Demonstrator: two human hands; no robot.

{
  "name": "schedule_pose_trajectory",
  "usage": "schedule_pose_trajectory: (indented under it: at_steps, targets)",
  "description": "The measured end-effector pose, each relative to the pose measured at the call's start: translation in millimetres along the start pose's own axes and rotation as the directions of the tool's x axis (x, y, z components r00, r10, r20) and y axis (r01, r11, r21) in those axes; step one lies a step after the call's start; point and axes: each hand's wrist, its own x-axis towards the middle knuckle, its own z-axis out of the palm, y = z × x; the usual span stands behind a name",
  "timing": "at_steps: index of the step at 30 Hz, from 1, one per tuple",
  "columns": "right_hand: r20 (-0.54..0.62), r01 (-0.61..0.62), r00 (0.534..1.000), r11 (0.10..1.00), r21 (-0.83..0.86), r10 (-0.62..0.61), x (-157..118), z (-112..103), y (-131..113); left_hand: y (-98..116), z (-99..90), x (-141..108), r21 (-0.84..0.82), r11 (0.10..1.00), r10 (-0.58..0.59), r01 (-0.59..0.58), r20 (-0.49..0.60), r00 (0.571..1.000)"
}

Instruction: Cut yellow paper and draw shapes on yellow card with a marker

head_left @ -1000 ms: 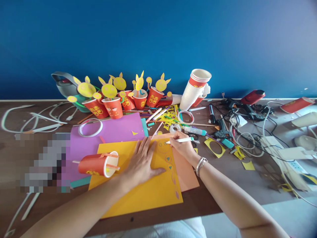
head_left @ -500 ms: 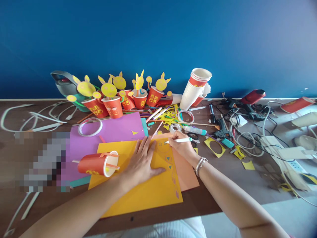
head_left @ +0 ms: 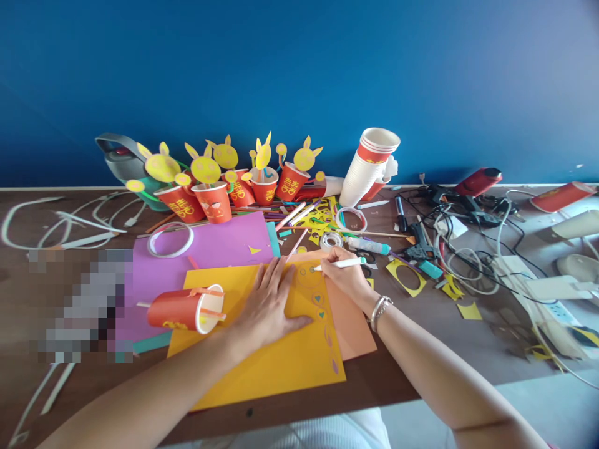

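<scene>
My left hand [head_left: 269, 305] lies flat with fingers spread on a sheet of yellow-orange paper [head_left: 262, 374]. A white marker pen with a green end [head_left: 344, 263] is in the fingers of my right hand [head_left: 346, 277], its tip touching the sheet near the top right. Drawn there is a round face outline with two small eye circles; below it run small circles with green hearts and some pink leaf-like shapes. Peach paper [head_left: 350, 330] lies beneath the sheet. On the sheet's left side rests a red paper cup [head_left: 173, 310] on its side, with orange strips at its mouth.
Red cups with yellow rabbit faces [head_left: 206, 168] stand along the blue wall beside a stack of paper cups [head_left: 362, 171]. Purple paper [head_left: 224, 240] lies at left. Tape rolls [head_left: 332, 241], yellow scraps [head_left: 407, 279], a glue gun [head_left: 421, 243] and cables [head_left: 468, 268] spread rightward.
The back end of the marker has tilted slightly up and shifted a little right in my right hand. My left hand and the papers stay put.
</scene>
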Motion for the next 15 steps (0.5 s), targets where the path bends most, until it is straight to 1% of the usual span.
schedule_pose_trajectory:
  at_steps: [4, 10, 15]
  targets:
    - [-0.028, 0.012, 1.000, 1.000, -0.009, -0.012, 0.3, 0.1, -0.9, 0.5, -1.1, 0.3, 0.002, 1.000, -0.001, 0.001, 0.008, 1.000]
    - [0.000, 0.033, 0.999, 0.999, -0.023, -0.033, -0.5, 0.2, 3.5, 0.0, 0.0, 0.2, -0.003, 1.000, -0.002, 0.002, -0.001, 1.000]
    - [-0.022, 0.030, 0.999, 0.999, -0.029, -0.031, -0.3, 0.3, 2.4, 0.3, -0.8, 0.5, 0.002, 1.000, 0.000, 0.000, -0.003, 1.000]
